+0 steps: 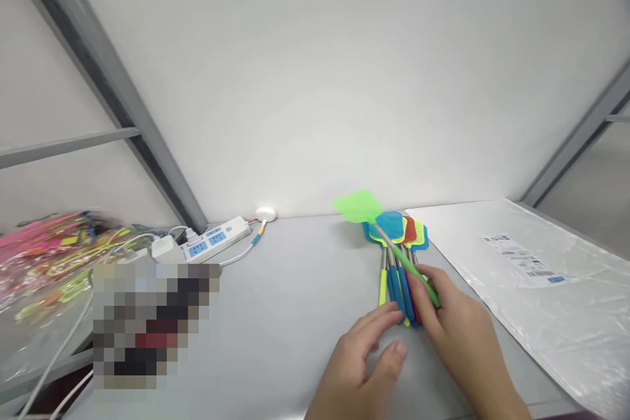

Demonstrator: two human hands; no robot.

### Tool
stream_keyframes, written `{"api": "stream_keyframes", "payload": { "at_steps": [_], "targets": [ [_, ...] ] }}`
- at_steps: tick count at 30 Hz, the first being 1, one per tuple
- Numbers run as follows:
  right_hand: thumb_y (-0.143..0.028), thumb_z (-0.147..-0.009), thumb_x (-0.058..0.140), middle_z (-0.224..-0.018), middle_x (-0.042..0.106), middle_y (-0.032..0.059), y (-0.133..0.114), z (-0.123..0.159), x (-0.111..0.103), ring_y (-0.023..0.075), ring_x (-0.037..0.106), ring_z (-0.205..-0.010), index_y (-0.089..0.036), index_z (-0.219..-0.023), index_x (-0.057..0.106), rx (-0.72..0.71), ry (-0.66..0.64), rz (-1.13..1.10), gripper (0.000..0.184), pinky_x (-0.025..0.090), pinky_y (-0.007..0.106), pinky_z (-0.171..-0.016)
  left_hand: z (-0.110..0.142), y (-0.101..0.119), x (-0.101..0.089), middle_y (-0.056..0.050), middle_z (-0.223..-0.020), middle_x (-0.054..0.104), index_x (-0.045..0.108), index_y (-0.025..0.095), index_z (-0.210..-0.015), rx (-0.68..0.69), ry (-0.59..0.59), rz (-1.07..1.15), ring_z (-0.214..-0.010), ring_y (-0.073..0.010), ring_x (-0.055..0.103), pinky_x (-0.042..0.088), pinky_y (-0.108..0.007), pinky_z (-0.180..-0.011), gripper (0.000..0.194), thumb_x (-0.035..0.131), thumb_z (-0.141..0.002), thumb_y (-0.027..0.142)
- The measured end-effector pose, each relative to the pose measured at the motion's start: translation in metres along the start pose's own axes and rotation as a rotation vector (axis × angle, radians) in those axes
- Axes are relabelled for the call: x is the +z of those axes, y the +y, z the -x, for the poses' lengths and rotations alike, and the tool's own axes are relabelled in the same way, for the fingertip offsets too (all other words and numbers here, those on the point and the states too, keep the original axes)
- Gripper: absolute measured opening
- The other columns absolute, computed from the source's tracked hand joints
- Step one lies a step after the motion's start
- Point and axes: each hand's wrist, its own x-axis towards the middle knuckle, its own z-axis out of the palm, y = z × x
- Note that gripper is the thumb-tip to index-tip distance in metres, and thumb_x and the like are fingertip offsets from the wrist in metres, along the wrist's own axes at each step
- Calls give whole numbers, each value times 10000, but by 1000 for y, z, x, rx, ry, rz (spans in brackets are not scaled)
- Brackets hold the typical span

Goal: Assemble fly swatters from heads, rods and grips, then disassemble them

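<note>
My right hand is closed round the handle of a green fly swatter, whose head tilts up toward the left. Beneath it, a pile of fly swatters in blue, yellow and red lies on the table, heads toward the wall and handles toward me. My left hand is beside the handle ends, thumb and fingers apart, with nothing held between them. Its fingertips are close to the blue and yellow handles; whether they touch, I cannot tell.
A white plastic mailing bag with a printed label lies at the right. A power strip with plugs and cables stands at the back left, near a round white device. Clear bags of colourful items fill the far left. One left patch is pixelated.
</note>
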Motion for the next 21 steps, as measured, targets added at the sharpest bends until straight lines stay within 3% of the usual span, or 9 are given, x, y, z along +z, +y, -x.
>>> {"api": "stream_keyframes", "payload": {
  "at_steps": [4,8,12,16,21],
  "targets": [
    [-444,-971,345,-706,709,38,19,-16,-5,250,653,-607,-240,-1047,583,285,-97,176,323,347,298,-518,-10,2,-7,-67,-1453,501,575,226,-1356,18,62,-413,-1352,-290,431,336,-441,-1135,505,445,-932,469],
    [-404,-976,328,-683,698,45,17,-21,-3,252,649,-635,-228,-1147,559,352,-181,203,337,311,293,-534,-19,10,-9,-78,-1525,396,416,162,-1472,-92,-27,-692,-1397,-314,361,297,-460,-1140,621,333,-955,496],
    [-335,-978,333,-596,670,37,14,-18,3,256,638,-609,-165,-1309,475,281,-216,245,399,303,313,-573,-31,24,-11,-125,-1443,505,369,151,-1495,-167,-98,-807,-1292,-324,484,373,-434,-1049,612,291,-966,448],
    [-239,-971,326,-628,697,61,16,-16,10,227,635,-597,-130,-1233,542,108,-270,235,356,330,358,-706,-57,25,-15,-167,-1147,688,439,179,-1449,-126,-85,-702,-1085,-342,620,447,-405,-865,585,292,-967,477],
    [-228,-973,296,-722,718,53,28,-16,16,204,618,-618,-160,-1204,558,32,-282,103,355,319,379,-751,-107,25,-3,-170,-1060,711,565,201,-1254,-98,-78,-675,-966,-343,667,461,-385,-754,465,324,-957,465]
  ]
}}
